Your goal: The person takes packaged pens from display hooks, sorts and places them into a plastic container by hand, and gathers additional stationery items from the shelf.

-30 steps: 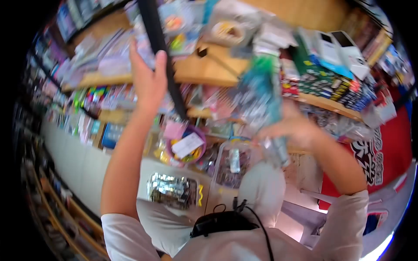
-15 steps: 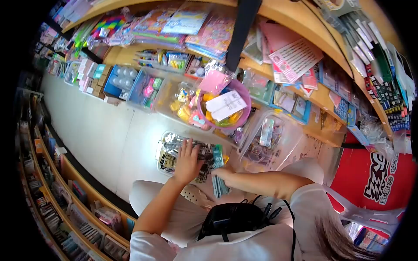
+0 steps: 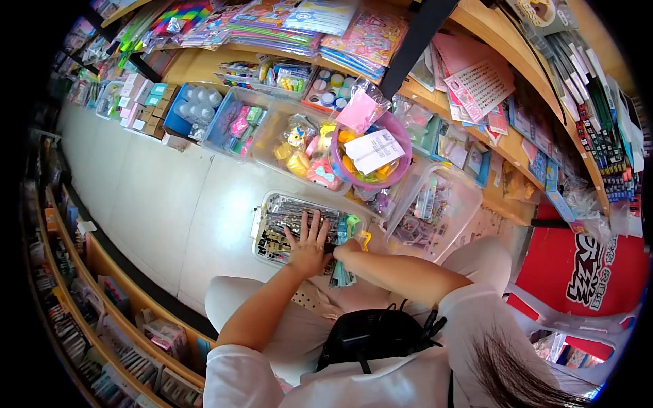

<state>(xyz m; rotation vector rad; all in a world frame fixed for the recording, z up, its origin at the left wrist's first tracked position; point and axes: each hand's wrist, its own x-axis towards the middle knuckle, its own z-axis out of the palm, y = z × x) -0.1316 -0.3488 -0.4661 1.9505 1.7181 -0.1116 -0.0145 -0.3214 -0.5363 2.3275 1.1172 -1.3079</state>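
A clear plastic bin [image 3: 259,239] on the floor holds many slim dark and silvery packaged items [image 3: 286,216]. My left hand [image 3: 309,253] lies over these items with its fingers spread. Beside it, at the bin's right side, my right hand [image 3: 348,254] is wrapped round a bundle of teal-and-clear packets [image 3: 342,275], which sticks out below the fist. A green-topped part of the packets shows above that hand. What exactly the packets contain is too small to tell.
Behind the bin stand a tub of plush toys [image 3: 282,164], a purple basket [image 3: 407,163] with a white card, and another clear bin [image 3: 469,204]. Shelves [image 3: 197,64] of stationery run behind. A low shelf [image 3: 129,285] is at left, a red banner [image 3: 544,272] at right.
The view has swung down from the shelf to the floor. My right hand has brought the teal packets down to the bin, and my left hand has come down from the shelf onto the bin's contents.
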